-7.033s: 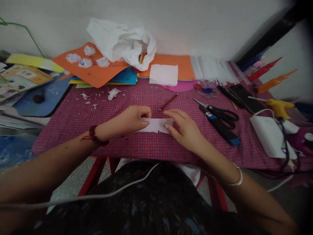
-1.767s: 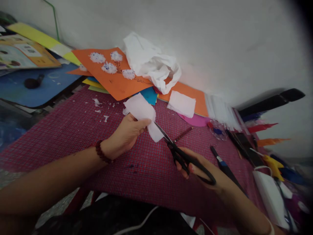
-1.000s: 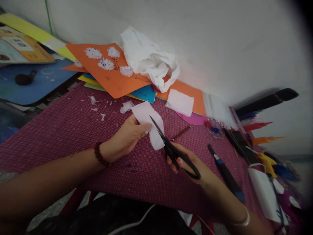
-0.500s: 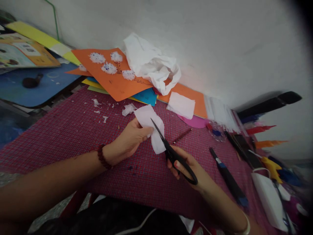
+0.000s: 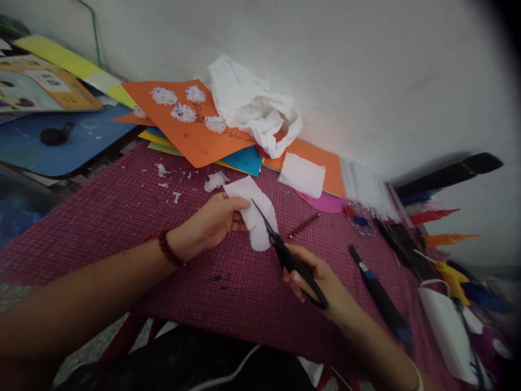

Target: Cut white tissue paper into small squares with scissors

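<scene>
paper (image 5: 265, 206), pinched by left hand (image 5: 215, 220) at nine o'clock, scissors (image 5: 280, 248), grasped by right hand (image 5: 325, 278) at five o'clock, pencil (image 5: 304, 225) at three o'clock

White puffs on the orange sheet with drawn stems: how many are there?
4: upper-left puff, upper-right puff, lower-left puff, lower-right puff. The crumpled white material may hide more.
</scene>
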`<state>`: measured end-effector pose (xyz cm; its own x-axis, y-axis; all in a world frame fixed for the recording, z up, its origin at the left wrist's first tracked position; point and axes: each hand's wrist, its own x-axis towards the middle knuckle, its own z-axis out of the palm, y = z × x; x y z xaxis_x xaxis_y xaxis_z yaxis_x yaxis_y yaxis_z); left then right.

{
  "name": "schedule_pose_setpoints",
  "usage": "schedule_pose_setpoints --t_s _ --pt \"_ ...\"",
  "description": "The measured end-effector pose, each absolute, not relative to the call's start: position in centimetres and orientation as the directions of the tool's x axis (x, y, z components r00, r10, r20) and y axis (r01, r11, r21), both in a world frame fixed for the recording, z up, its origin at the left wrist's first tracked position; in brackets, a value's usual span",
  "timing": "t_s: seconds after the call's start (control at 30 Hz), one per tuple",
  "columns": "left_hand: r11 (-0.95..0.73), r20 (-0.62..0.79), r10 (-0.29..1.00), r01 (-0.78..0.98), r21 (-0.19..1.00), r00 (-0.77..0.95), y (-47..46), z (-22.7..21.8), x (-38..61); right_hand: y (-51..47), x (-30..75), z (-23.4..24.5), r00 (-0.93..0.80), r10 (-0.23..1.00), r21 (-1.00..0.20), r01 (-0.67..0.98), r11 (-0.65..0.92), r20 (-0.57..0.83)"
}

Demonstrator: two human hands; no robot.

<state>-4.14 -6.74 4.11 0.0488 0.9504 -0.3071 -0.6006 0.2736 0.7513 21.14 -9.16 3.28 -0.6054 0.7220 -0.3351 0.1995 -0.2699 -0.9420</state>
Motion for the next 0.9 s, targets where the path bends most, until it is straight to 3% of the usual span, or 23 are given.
schedule_pose_setpoints --t_s 0.7,0.9 --pt "0.354 -0.298 0.935 -0.467 0.810 0.192 -8.0 3.6 -2.8 -8.6 20.9 3.0 -0.681 0.687 -0.966 0.129 -0.226 -0.252" --pt "0.429 -0.430 0.895 -0.507 0.748 0.122 -7.4 4.2 -3.0 -8.8 20.8 3.1 -0.677 0.685 -0.961 0.142 -0.238 -0.270"
